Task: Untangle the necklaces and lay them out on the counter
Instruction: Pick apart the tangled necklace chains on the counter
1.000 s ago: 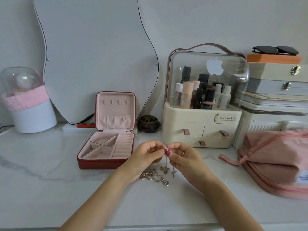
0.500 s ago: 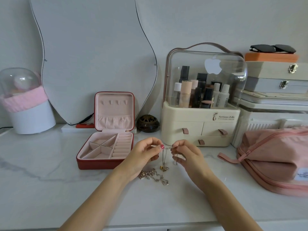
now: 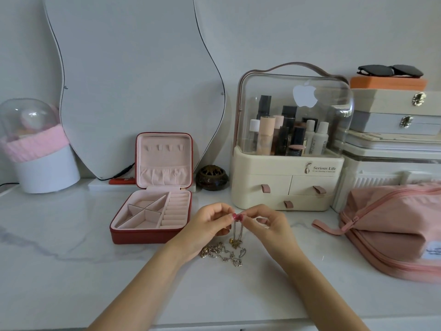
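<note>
White table (image 3: 71,271), mid-front: we see both hands' fingers (image 3: 235,217) close together again, pinching hanging chains (image 3: 237,231); knot remains.

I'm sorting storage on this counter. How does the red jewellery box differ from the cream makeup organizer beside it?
The red jewellery box lies low with its lid hinged open; the cream makeup organizer stands taller under a closed clear dome with a handle. The jewellery box's pink compartments look empty; the organizer holds bottles and tubes. The organizer has front drawers with pink pulls; the jewellery box shows none. Both sit on the white counter near the wall.
</note>
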